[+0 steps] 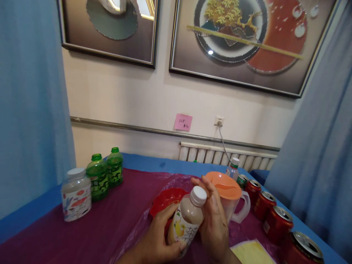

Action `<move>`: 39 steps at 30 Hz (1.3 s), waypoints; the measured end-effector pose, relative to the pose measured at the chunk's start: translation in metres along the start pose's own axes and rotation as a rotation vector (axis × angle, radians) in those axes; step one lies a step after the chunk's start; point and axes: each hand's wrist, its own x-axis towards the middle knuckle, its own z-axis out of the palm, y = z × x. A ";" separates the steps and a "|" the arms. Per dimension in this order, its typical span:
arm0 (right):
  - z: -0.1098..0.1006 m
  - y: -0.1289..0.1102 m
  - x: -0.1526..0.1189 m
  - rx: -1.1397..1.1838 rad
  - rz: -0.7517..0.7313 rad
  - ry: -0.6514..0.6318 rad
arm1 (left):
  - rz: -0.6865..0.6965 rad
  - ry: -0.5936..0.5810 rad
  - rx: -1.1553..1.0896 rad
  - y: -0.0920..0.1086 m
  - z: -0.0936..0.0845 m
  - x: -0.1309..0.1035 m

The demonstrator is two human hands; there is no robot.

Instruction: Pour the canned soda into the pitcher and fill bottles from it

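A clear bottle (189, 216) with a white cap and a label showing yellow fruit is tilted slightly to the right in front of me. My left hand (162, 236) is wrapped round its lower body. Against the bottle's right side rests my right hand (214, 216), palm turned toward it, fingers stretched upward and not closed round it. Behind the bottle lies a red scalloped dish (165, 200), partly covered by my left hand and the bottle. Just beyond my right hand stands a clear pitcher (238, 205) with an orange lid (224, 185).
At left stand a white-lidded jar (76, 198) and two green bottles (97, 179). Several red cans (277, 222) line the right edge, with a small white-capped bottle (233, 168) farther back. A yellow cloth (253, 253) lies at front right on the purple plastic sheet (115, 212).
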 end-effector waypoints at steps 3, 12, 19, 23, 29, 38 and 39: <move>-0.001 0.004 0.001 -0.015 0.009 0.046 | 0.004 -0.004 0.026 -0.002 0.000 0.001; -0.002 0.005 -0.001 0.001 -0.026 -0.001 | 0.013 0.007 0.005 0.003 0.001 0.000; 0.004 0.004 0.002 -0.073 -0.178 0.089 | 0.001 -0.022 0.018 0.000 0.002 -0.001; -0.003 0.008 0.002 -0.011 -0.121 0.006 | 0.003 0.012 -0.001 0.002 0.003 -0.001; 0.000 0.007 -0.005 0.005 -0.081 0.052 | 0.010 0.000 -0.003 0.008 0.002 0.000; 0.006 0.003 -0.001 -0.109 -0.101 0.049 | 0.019 0.001 -0.034 -0.006 0.002 -0.002; 0.006 0.000 0.000 -0.164 -0.088 0.026 | 0.011 0.007 -0.045 -0.011 0.001 -0.003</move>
